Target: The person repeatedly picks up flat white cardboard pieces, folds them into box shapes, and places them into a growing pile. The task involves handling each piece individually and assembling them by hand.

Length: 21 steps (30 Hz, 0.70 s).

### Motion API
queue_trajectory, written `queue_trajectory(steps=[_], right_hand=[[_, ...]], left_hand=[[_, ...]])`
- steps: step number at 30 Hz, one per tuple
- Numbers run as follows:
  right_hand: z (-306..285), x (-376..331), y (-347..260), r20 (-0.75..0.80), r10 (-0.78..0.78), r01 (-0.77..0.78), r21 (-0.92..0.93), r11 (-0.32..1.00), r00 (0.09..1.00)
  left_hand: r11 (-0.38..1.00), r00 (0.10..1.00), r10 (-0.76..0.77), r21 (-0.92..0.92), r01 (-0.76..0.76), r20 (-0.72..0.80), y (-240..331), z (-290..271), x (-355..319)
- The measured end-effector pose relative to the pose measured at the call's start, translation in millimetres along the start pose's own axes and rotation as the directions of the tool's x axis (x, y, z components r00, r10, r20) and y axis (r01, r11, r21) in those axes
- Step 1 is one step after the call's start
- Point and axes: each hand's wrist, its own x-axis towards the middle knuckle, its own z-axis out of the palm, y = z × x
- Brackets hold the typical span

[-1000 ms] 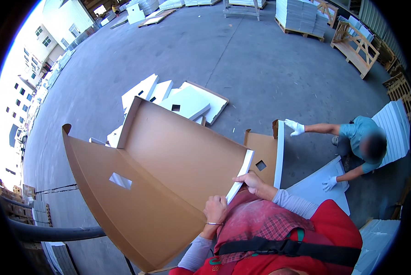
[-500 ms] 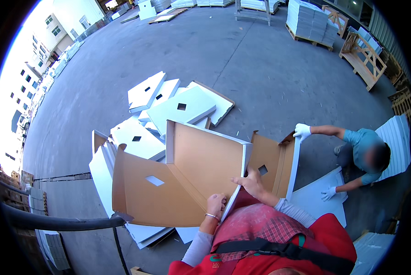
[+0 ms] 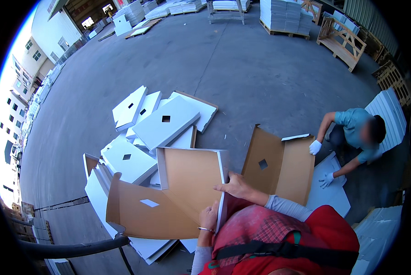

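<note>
An open cardboard box, brown inside and white outside, is held in front of me. Its lid spreads to the left and has a diamond-shaped cutout. My left hand, with a band at the wrist, is closed at the near end of the box's right side wall. Farther along that wall, my right hand grips the edge, thumb over the top. The fingers behind the wall are partly hidden. White closed boxes with dark square holes lie in a loose pile beyond and left of the held box.
A co-worker in white gloves crouches at the right, holding another open box. A flat white sheet lies under their other glove. Black pipe crosses at lower left. Pallet stacks and a wooden crate stand far off.
The view has shifted. The box in my hands sits lower against the pile, its side wall turned more upright. The co-worker's box has spread wider and their upper glove has moved down its edge.
</note>
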Motion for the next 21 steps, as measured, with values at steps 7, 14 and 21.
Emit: queue_trajectory(steps=[7,14,21], right_hand=[[7.7,7.5,27.4,-0.032,0.087,-0.073,0.298,0.952,0.996],[0.0,15.5,36.0,0.178,0.148,-0.23,0.654,0.72,0.973],[11.4,20.4,41.2,0.104,0.162,-0.188,0.691,0.698,0.981]], left_hand=[[0.994,0.989,0.045,-0.089,-0.057,-0.139,41.1,-9.0,-26.6],[0.979,0.982,0.185,-0.097,-0.182,0.029,73.6,-38.9,-49.2],[0.57,0.69,0.693,0.427,-0.702,0.208,88.9,13.6,-34.6]])
